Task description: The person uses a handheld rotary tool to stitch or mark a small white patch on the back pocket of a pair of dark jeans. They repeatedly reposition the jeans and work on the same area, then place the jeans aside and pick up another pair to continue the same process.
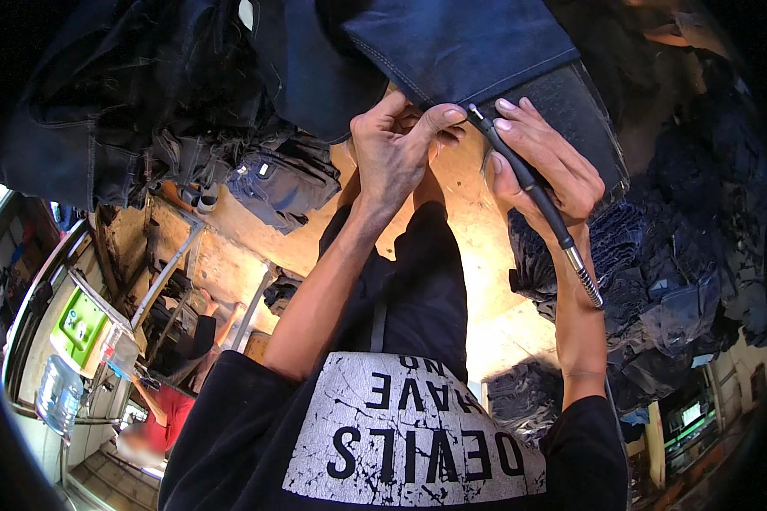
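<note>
My right hand (561, 168) gripped the tool (540, 198) by the cloth (473, 51); left hand (389, 153), couldn't tell its hold. One slip could've jabbed that thumb (444, 117).

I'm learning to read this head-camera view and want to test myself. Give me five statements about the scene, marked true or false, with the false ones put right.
1. The right hand holds a black pen-shaped tool with a coiled metal end. True.
2. The tool's coiled end points toward the dark blue stitched denim cloth. False: its thin tip does; the coil lies over the right forearm.
3. The left hand is at a stitched edge of the cloth. True.
4. The clear plastic water jug is on the picture's right side. False: it is on the left.
5. Another person, in a red top, shows at lower left. True.
</note>
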`<state>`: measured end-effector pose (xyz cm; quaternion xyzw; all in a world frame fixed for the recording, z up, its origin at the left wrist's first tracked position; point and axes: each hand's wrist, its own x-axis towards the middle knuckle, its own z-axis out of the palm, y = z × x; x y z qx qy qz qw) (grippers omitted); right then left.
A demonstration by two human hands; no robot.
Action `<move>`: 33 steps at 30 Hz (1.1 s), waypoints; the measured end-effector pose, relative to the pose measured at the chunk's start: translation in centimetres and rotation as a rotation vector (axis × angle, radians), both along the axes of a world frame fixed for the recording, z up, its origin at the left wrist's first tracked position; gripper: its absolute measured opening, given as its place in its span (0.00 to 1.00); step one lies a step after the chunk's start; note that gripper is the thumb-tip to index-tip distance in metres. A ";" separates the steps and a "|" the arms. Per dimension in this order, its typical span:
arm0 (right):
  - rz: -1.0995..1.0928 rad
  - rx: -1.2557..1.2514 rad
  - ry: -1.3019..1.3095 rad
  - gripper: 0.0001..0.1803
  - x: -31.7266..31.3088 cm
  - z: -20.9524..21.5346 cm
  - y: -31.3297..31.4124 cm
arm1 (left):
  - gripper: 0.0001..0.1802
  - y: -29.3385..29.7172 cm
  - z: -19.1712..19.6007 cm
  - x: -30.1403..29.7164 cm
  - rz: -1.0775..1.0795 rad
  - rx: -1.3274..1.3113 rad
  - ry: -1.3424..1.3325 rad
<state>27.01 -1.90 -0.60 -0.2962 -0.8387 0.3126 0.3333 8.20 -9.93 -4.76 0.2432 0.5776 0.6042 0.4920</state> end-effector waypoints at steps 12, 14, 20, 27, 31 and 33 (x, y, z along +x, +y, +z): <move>-0.027 0.024 0.002 0.18 0.4 -0.5 0.2 | 0.09 -0.2 -1.6 0.0 -0.028 0.072 0.040; -0.030 0.027 0.002 0.18 0.4 -0.5 0.3 | 0.09 -0.3 -1.7 -0.1 -0.027 0.080 0.040; -0.046 0.001 0.021 0.18 0.6 -0.4 0.3 | 0.10 -0.7 -2.2 -0.1 -0.050 0.061 0.043; -0.083 -0.010 0.009 0.19 0.6 -0.5 0.2 | 0.10 -0.8 -2.9 -0.3 -0.058 0.077 0.077; -0.089 -0.010 0.020 0.19 0.6 -0.5 0.2 | 0.12 -0.8 -3.3 -0.3 -0.039 0.118 0.106; -0.095 -0.009 0.020 0.20 0.7 -0.5 0.2 | 0.12 -0.7 -3.7 -0.3 -0.018 0.135 0.093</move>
